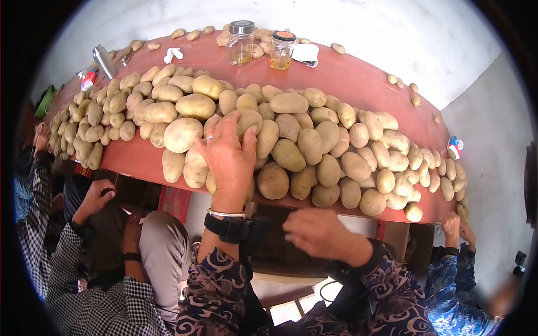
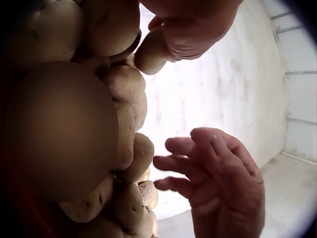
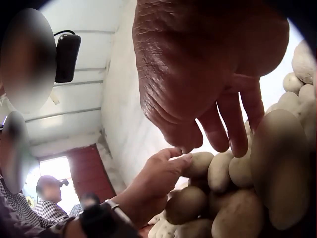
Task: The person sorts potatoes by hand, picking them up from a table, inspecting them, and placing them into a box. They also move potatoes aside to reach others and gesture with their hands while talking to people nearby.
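A long pile of potatoes [image 1: 288,155] lies along the table. My left hand [image 1: 227,157], with a ring and a bracelet, reaches over the middle of the pile. Its fingers and thumb grip a potato [image 2: 151,52], which shows beneath the hand in the left wrist view. Nearer to me, my right hand [image 1: 324,235] hovers in front of the table edge, holding nothing. In the left wrist view the fingers of that right hand [image 2: 223,183] are loosely bent and apart, pointing toward the pile. The right wrist view shows its fingers hanging beside the potatoes.
The red table [image 1: 358,78] carries two glass jars [image 1: 241,47], a steel flask [image 1: 104,61] and a crumpled tissue [image 1: 173,54] behind the pile. A person in a checked shirt [image 1: 106,305] sits at my left. Another person's hands [image 1: 457,228] are at the right end.
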A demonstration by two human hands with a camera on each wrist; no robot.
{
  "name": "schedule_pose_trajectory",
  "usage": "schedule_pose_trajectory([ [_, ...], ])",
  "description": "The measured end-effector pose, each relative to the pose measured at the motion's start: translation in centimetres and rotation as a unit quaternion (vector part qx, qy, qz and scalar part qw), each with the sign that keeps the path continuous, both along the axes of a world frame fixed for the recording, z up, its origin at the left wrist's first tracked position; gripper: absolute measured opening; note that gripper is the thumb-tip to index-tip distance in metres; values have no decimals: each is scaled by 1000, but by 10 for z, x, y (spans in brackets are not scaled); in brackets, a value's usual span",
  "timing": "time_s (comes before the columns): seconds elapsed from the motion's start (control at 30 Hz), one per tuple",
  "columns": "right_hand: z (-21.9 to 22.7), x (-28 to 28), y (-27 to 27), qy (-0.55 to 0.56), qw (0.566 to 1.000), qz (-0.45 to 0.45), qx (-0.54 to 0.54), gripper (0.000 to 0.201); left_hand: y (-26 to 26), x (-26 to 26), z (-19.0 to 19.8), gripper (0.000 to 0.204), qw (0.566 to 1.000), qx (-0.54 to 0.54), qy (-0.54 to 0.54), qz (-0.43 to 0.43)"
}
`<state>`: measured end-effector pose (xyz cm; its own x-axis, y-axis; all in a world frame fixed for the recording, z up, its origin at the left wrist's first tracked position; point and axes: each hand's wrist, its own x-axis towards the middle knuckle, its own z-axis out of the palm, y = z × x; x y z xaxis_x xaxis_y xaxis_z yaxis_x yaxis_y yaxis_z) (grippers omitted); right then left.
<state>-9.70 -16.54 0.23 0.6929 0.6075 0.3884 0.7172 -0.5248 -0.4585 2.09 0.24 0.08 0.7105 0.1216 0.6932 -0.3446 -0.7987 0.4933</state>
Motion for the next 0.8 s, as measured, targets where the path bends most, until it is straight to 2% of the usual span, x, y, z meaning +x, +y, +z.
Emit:
schedule_pose_trajectory([
  [0.07,-18,-14,-1,55,996,28,-59,18,3,0,1,43,1000,6,26,-1],
  [0.1,-27,-18,-2,53,997,26,-53,18,4,0,1,45,999,8,53,0],
  [0.17,-42,-20,-1,52,993,44,-101,17,5,1,-1,49,999,3,38,-11],
  [0.27,-47,-19,-1,47,993,48,-99,17,9,4,2,47,1000,-6,11,-2],
  [0.33,-45,-18,-2,44,992,50,-107,16,16,12,6,45,986,-165,-16,-8],
  [0.37,-43,-18,-3,48,992,46,-109,14,16,13,8,45,987,-162,-19,-5],
  [0.43,-42,-19,-4,48,992,46,-108,12,19,14,17,44,951,-309,-20,-24],
  [0.47,-42,-20,-4,50,991,47,-118,12,18,13,22,43,947,-321,-25,-23],
  [0.6,-40,-23,-8,53,988,46,-138,11,29,25,20,43,947,-319,-30,-11],
  [0.67,-41,-24,-11,59,987,50,-144,13,34,26,24,43,975,-205,-27,83],
  [0.8,-43,-25,-16,68,984,48,-155,18,46,39,22,45,974,-196,-40,103],
])
